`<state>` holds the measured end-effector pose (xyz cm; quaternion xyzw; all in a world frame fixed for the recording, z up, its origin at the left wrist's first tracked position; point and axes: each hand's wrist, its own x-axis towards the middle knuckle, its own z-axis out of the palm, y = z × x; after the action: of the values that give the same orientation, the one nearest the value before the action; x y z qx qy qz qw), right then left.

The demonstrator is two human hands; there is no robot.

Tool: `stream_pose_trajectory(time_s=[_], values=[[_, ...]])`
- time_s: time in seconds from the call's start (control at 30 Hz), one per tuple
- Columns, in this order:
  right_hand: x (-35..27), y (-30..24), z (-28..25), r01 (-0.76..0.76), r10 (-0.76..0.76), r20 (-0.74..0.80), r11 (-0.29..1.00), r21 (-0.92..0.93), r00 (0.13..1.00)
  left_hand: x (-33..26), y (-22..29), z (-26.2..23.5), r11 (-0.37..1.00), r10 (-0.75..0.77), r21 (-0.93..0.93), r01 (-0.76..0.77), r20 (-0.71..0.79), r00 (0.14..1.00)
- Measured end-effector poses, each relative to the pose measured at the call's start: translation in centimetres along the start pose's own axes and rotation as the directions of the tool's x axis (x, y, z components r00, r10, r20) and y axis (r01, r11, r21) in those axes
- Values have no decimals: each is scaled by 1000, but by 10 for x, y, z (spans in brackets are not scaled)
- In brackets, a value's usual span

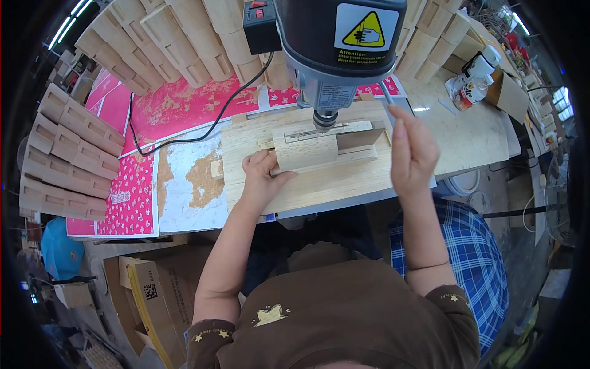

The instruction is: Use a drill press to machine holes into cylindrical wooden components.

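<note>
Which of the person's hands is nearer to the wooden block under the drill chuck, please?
Left. The left hand rests its fingers against the wooden block at its lower-left edge; the right hand is raised, open, to the block's right, apart from it.

Bright, even light; fisheye-bent edges

The wooden block under the drill was pale tan, as was the board beneath it; the drill press head was dark grey with a yellow triangle label; pink patterned sheets covered the bench; the sleeves were brown with small gold stars; a blue checked cloth lay below.
</note>
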<state>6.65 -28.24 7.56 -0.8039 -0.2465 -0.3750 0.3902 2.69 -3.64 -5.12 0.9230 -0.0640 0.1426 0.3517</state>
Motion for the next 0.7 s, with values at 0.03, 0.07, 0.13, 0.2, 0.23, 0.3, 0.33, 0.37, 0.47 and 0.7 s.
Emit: stream_pose_trajectory(time_s=[0.03, 0.07, 0.13, 0.2, 0.23, 0.3, 0.33, 0.37, 0.47, 0.7], values=[[-12, 12, 8, 2, -2, -1, 1000, 31, 1000, 1, 1, 1, 1000, 9, 1, -9, -9, 1000], [-22, 23, 13, 4, -3, -4, 999, 54, 1000, 5, 3, 4, 1000, 23, -3, -23, -17, 1000], [-30, 42, 29, 56, -53, -45, 996, 70, 998, 7, 5, 7, 999, 40, -8, -40, -29, 999], [-31, 46, 34, 110, -103, -83, 989, 95, 991, 5, 3, 6, 999, 48, -5, -48, -47, 998], [-30, 44, 33, 107, -102, -61, 990, 93, 993, 4, 1, 5, 1000, 29, -1, -29, -27, 999], [-23, 40, 25, 111, -107, -45, 989, 94, 993, 3, -1, 4, 1000, 14, 7, -14, -14, 1000], [-18, 37, 15, 179, -176, -53, 982, 57, 983, 0, -1, 4, 1000, 12, 5, -11, -23, 1000], [-8, 32, 6, 246, -244, -59, 969, 19, 968, 0, -2, 3, 1000, 9, 3, -9, -32, 999], [65, -3, -12, 85, -80, -78, 994, 63, 994, -1, 0, 6, 1000, 20, -17, -21, -32, 999], [164, 17, 17, -146, 161, 150, 984, -104, 976, 12, 26, 38, 999, 9, -37, -11, -62, 998]])
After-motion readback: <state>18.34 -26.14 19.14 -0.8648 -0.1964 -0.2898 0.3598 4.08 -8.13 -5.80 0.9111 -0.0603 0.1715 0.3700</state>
